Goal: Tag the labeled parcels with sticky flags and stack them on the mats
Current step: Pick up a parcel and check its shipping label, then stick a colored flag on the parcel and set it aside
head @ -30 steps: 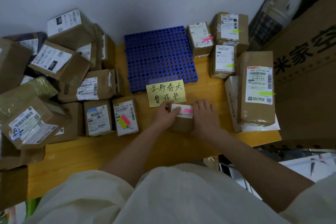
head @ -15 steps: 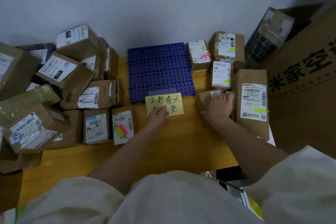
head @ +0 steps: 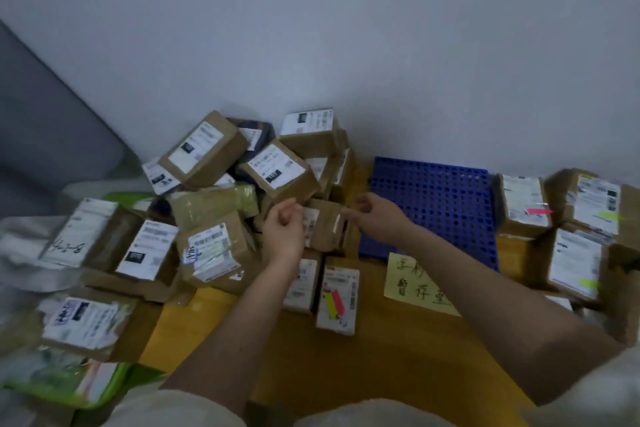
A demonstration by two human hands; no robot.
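Observation:
A small brown parcel (head: pixel 323 229) lies at the right edge of the untagged pile. My left hand (head: pixel 284 230) curls its fingers at the parcel's left side and my right hand (head: pixel 375 217) takes its right edge; the picture is blurred here. The blue perforated mat (head: pixel 433 204) lies bare just right of my right hand. In front of the mat sits a yellow handwritten note (head: pixel 415 282). A white-labelled parcel (head: pixel 337 288) below my hands carries a yellow and a pink flag strip.
Several labelled brown parcels (head: pixel 211 250) are heaped at the left against the wall. Tagged parcels (head: pixel 575 263) with pink and green flags stand at the right. A green tray (head: pixel 104 388) lies at the lower left. The wooden table (head: pixel 346 364) shows in front.
My view has swung left. My right hand left the small tagged parcel beside the stack at the right, my left hand left the yellow note, and both now meet at a parcel in the pile.

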